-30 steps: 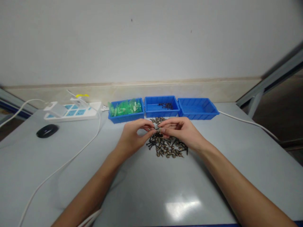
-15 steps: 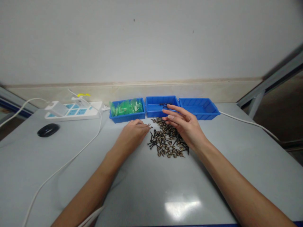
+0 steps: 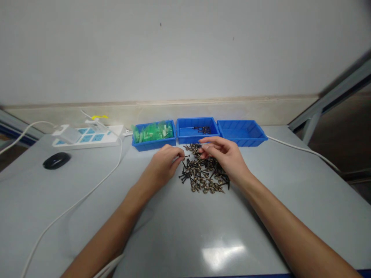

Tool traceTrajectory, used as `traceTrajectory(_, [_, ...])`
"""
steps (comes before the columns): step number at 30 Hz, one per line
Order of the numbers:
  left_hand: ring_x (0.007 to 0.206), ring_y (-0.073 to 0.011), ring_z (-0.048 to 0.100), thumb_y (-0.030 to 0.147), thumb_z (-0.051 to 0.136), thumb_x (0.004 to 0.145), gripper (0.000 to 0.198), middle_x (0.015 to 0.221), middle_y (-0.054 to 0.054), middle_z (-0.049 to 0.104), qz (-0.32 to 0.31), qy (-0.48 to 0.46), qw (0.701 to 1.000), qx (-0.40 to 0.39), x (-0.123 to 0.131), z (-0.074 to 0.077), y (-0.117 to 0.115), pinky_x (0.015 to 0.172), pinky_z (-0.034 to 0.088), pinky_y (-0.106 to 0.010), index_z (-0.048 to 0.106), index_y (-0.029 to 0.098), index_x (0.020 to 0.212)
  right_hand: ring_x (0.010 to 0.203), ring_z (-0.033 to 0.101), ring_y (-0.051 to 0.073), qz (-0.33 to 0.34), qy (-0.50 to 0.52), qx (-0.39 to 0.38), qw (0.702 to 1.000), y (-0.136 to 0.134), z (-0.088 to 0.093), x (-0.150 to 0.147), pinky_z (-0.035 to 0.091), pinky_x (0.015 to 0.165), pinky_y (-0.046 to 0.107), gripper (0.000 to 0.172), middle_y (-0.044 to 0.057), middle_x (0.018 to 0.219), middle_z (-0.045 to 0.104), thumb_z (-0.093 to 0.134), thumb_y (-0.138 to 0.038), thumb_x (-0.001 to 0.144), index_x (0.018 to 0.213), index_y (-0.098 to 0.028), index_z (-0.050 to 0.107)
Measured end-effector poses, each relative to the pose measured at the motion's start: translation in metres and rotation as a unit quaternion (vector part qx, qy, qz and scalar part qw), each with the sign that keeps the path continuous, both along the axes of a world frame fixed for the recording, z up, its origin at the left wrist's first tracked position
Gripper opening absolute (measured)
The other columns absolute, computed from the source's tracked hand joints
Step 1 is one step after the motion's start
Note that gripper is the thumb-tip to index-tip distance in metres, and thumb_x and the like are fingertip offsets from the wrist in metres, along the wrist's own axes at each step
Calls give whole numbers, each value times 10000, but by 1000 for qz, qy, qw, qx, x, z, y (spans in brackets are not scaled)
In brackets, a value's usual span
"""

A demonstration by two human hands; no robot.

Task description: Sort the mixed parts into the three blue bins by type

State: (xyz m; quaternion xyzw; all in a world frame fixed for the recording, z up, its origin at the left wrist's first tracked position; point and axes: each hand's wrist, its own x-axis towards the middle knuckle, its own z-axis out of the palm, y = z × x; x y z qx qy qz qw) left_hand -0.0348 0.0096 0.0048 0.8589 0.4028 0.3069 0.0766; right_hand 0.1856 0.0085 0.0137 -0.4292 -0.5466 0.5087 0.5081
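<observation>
A black screw (image 3: 187,156) sticks out from the pinched thumb and fingers of my left hand (image 3: 166,162), at the left edge of a pile of screws. My right hand (image 3: 227,154) hovers over the pile's right side, its fingers bent but apart, with nothing visible in them. Mixed in the pile (image 3: 203,175) are black screws and brass-coloured metal pieces with rounded ends; part of it lies hidden under my right hand. Behind it, the middle blue bin (image 3: 185,135) contains several black screws (image 3: 204,129).
Left of the middle bin, a blue bin (image 3: 150,145) holds green plastic packets (image 3: 153,132). Another blue bin (image 3: 242,131) stands to the right. A white power strip (image 3: 87,144), a black mouse (image 3: 57,160) and a white cable (image 3: 84,202) occupy the table's left side.
My right hand has drawn back from the middle bin towards the pile, uncovering the screws inside, and its fingers have bent. The screw at my left fingertips now shows more clearly.
</observation>
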Motion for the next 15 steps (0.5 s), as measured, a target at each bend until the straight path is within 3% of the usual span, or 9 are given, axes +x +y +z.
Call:
traceTrajectory(4, [770,-131,652,135,708,872,94,844,5,693,-3,-121,993,4,3,9,-7,724,511,-230,640,189,907,645,686,160,49,-59,-5,997,-3,2,-1,563,653,305,249,24,735,734,771,-391,816,979,-202,769])
traceTrajectory(9, [761,-134,664,135,736,849,112,818,0,701,-6,-163,986,-16,6,11,-9,722,518,-243,638,186,869,676,727,164,120,1,-65,991,-5,4,-2,591,698,316,221,34,770,773,845,-356,744,896,-209,781])
traceTrajectory(15, [753,-146,677,161,719,870,86,797,-20,710,-22,-212,975,-64,10,11,-11,718,535,-263,642,180,836,676,734,167,138,19,-112,984,-6,4,-1,586,674,305,247,31,719,768,866,-340,717,910,-213,779])
